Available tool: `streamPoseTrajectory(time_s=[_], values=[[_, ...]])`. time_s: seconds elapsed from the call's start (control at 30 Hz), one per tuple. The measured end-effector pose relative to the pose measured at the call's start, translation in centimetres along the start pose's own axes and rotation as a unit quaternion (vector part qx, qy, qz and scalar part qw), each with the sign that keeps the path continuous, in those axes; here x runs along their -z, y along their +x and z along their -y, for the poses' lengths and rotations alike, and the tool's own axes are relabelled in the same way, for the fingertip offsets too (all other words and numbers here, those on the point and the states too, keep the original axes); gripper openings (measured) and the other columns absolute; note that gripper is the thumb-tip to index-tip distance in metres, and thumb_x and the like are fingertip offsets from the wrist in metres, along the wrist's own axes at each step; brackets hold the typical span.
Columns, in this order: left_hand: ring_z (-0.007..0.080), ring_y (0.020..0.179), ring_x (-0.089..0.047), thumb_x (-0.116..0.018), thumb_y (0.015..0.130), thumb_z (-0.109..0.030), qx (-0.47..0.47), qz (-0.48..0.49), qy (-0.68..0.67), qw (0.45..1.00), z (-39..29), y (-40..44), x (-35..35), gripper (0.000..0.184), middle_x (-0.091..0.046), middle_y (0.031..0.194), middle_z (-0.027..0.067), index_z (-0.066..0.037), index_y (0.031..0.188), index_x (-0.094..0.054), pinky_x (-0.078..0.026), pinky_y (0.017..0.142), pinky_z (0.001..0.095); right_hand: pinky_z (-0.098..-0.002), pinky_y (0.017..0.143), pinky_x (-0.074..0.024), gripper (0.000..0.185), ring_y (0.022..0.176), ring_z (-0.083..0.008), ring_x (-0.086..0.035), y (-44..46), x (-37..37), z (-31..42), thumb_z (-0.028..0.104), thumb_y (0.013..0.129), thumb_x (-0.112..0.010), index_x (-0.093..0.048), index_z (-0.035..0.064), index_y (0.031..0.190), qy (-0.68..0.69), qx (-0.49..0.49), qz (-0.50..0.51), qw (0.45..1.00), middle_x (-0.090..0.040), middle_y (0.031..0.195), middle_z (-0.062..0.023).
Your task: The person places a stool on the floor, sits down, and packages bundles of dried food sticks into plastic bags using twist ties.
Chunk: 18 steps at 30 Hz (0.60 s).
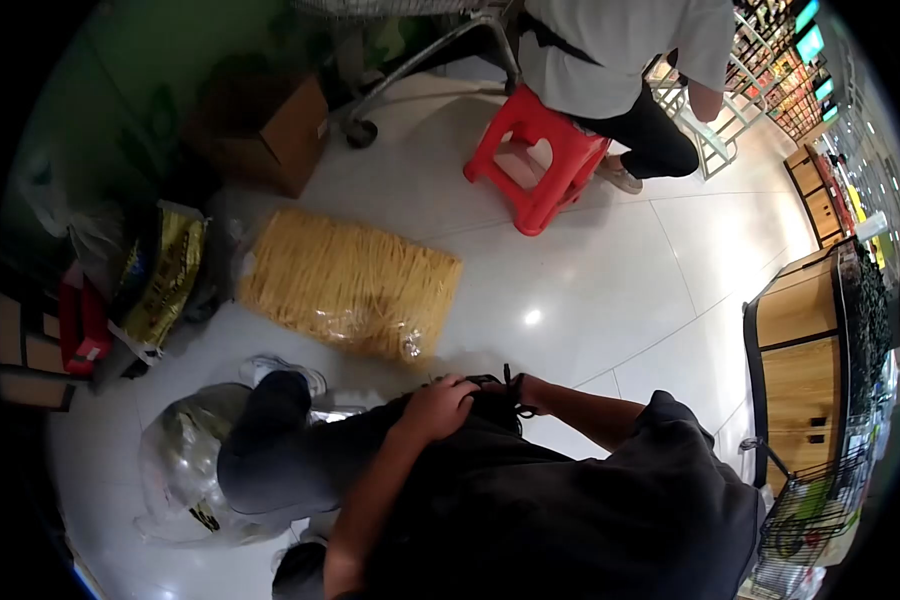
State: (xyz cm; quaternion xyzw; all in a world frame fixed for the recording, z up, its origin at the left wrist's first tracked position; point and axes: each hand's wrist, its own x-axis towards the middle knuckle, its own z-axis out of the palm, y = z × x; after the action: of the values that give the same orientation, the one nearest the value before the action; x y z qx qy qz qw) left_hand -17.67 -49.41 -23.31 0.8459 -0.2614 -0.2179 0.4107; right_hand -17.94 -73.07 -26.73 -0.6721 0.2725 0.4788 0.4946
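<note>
My left hand (pixel 440 408) lies over the dark cloth at my lap, fingers curled and close together. What they may grip is hidden. My right hand (pixel 530 393) is just beside it, with a black cord (pixel 515 388) with loose ends around its wrist area; the fingers are hidden behind dark material. Beyond my hands, a large clear-wrapped bundle of yellow strips (pixel 350 280) lies on the floor, apart from both hands. A clear plastic bag (pixel 185 460) sits beside my leg.
A red plastic stool (pixel 535 165) stands near another person (pixel 620 60). Behind the bundle are a cardboard box (pixel 265 130) and a cart wheel (pixel 361 132). Yellow packaging (pixel 170 275) leans at left. Wooden cabinets (pixel 798 350) and a black wire basket (pixel 805 520) line the right.
</note>
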Motion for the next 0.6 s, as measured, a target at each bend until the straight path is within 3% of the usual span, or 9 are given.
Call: streamPoseTrajectory(time_s=[0.13,0.17,0.23,0.3,0.37,0.43,0.47,0.6], values=[[0.0351,0.112,-0.058,-0.053,0.094,-0.032,0.044,-0.114,-0.035,0.992,1.2,0.0,-1.6,0.034,-0.060,0.123,0.0162,-0.008,0.116,-0.063,-0.047,0.094,0.0419,-0.0418,0.093,-0.0451,0.064,0.111,-0.0249,-0.056,0.8,-0.9,-1.6,0.055,0.078,-0.073,-0.065,0.0038,0.116,0.025,0.017,-0.034,0.999,-0.062,0.119,-0.0110],[0.0351,0.112,-0.058,-0.053,0.094,-0.032,0.032,-0.122,-0.033,0.991,1.3,0.3,-1.7,0.034,-0.060,0.123,0.0162,-0.008,0.116,-0.063,-0.047,0.094,0.0419,-0.0399,0.088,-0.0458,0.064,0.103,-0.0247,-0.058,2.1,-0.9,-2.8,0.054,0.076,-0.075,-0.066,0.0018,0.112,0.021,0.033,-0.074,0.997,-0.065,0.110,-0.0115],[0.0352,0.113,-0.057,-0.050,0.095,-0.035,0.089,-0.010,-0.037,0.995,1.1,1.1,-1.2,0.038,-0.062,0.120,0.0174,-0.008,0.119,-0.061,-0.046,0.096,0.0420,-0.0388,0.080,-0.0464,0.062,0.092,-0.0244,-0.059,2.0,-1.1,-3.7,0.054,0.074,-0.077,-0.069,-0.0010,0.102,-0.002,0.063,-0.137,0.989,-0.066,0.096,-0.0128],[0.0362,0.112,-0.057,-0.048,0.096,-0.036,0.063,0.017,-0.027,0.998,2.4,2.2,-2.7,0.040,-0.062,0.119,0.0176,-0.008,0.121,-0.060,-0.046,0.095,0.0435,-0.0425,0.073,-0.0469,0.061,0.085,-0.0251,-0.061,0.0,-1.3,-3.8,0.048,0.073,-0.079,-0.069,-0.0079,0.094,-0.037,0.078,-0.193,0.977,-0.066,0.088,-0.0169],[0.0371,0.110,-0.059,-0.046,0.096,-0.034,0.042,0.051,-0.018,0.998,1.1,2.6,-2.4,0.038,-0.063,0.120,0.0169,-0.011,0.123,-0.060,-0.047,0.095,0.0445,-0.0431,0.071,-0.0484,0.050,0.082,-0.0269,-0.064,0.3,-1.0,-5.1,0.038,0.078,-0.073,-0.068,-0.0082,0.094,-0.102,0.073,-0.261,0.957,-0.067,0.084,-0.0199],[0.0375,0.109,-0.060,-0.046,0.094,-0.033,0.029,0.062,0.005,0.998,1.5,3.5,-3.5,0.037,-0.064,0.118,0.0160,-0.014,0.123,-0.060,-0.048,0.094,0.0454,-0.0434,0.075,-0.0496,0.043,0.087,-0.0326,-0.066,-1.3,-1.7,-4.1,0.033,0.081,-0.064,-0.068,-0.0078,0.095,-0.160,0.035,-0.304,0.938,-0.067,0.084,-0.0239],[0.0360,0.110,-0.060,-0.047,0.092,-0.034,0.044,0.074,0.036,0.996,1.9,4.2,-4.1,0.038,-0.065,0.117,0.0147,-0.017,0.123,-0.060,-0.048,0.094,0.0463,-0.0431,0.078,-0.0501,0.048,0.095,-0.0382,-0.066,-2.3,-2.4,-3.6,0.039,0.084,-0.060,-0.068,-0.0063,0.098,-0.157,0.038,-0.324,0.932,-0.067,0.094,-0.0271],[0.0365,0.111,-0.060,-0.057,0.088,-0.044,0.121,0.097,0.147,0.977,-2.1,3.3,-2.0,0.044,-0.065,0.117,0.0173,-0.007,0.108,-0.069,-0.048,0.093,0.0492,-0.0450,0.077,-0.0519,0.040,0.093,-0.0368,-0.067,6.4,0.4,-8.1,0.033,0.091,-0.052,-0.068,-0.0029,0.101,-0.289,0.100,-0.264,0.915,-0.067,0.094,-0.0279]])
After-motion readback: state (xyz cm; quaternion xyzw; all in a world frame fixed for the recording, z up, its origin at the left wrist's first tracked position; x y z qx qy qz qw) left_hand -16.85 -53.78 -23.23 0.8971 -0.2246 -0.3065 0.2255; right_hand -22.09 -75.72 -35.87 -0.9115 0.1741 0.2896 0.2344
